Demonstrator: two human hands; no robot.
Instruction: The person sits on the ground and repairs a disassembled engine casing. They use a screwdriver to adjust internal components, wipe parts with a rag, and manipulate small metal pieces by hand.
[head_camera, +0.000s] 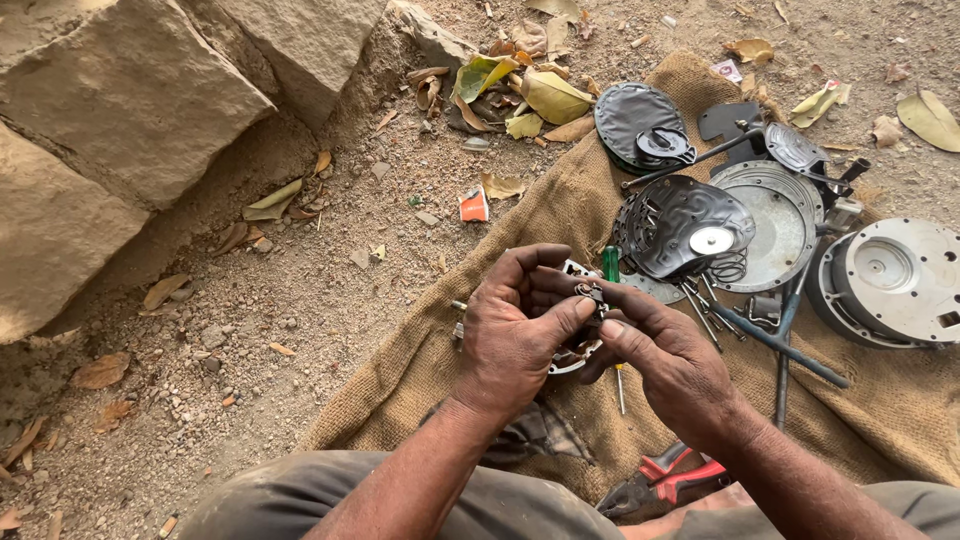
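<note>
Metal part (590, 295), small and dark, pinched between left hand (515, 335) thumb and right hand (665, 355) fingers, above burlap (420, 370). Green screwdriver (611, 265) just behind. Black cover (685, 225) at 2 o'clock, round housing (890, 280) at 3, red pliers (670, 475) at 5.

Bare forearms, grimy fingers (560, 315), and what look like grey-olive trousers.

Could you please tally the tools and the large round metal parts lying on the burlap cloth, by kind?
Red-handled pliers: 1
Green-handled screwdriver: 1
Silver round housings or plates: 2
Black round covers: 2
Total: 6
</note>
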